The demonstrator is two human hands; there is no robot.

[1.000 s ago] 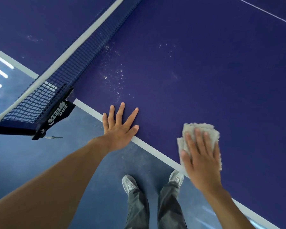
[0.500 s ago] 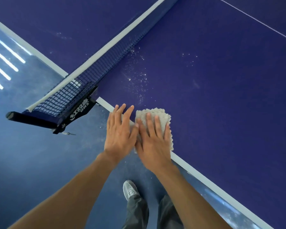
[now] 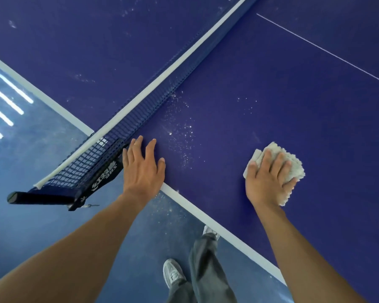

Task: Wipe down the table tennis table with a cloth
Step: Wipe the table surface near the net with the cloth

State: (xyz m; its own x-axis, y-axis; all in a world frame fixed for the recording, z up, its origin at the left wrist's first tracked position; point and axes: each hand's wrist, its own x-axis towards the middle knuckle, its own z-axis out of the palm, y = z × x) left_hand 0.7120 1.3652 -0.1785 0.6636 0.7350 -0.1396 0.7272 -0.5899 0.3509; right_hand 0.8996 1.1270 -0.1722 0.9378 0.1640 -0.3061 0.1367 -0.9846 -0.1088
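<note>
Landmark is the net (image 3: 127, 127). I see the left hand (image 3: 142, 169) flat on the table (image 3: 271, 84), fingers spread and straight, holding nothing. It sits right beside the net's near end, just next to the black clamp (image 3: 101, 178), with its heel over the white edge line (image 3: 206, 217).

The right hand (image 3: 268, 180) is well to the right of the net on the same half, palm down on the cloth (image 3: 293, 167). Its fingers lie mostly straight across the top, pressing rather than pinching. The cloth is a pale folded wad, flat on the table, a little in from the edge line.

White specks (image 3: 182, 132) are scattered between the net and the cloth (thickest near the net's foot). Faint smudges mark the half beyond the net. Below the net's near end are a blue floor (image 3: 42, 226), a grey shoe (image 3: 173, 273) and grey trousers (image 3: 208, 270).
</note>
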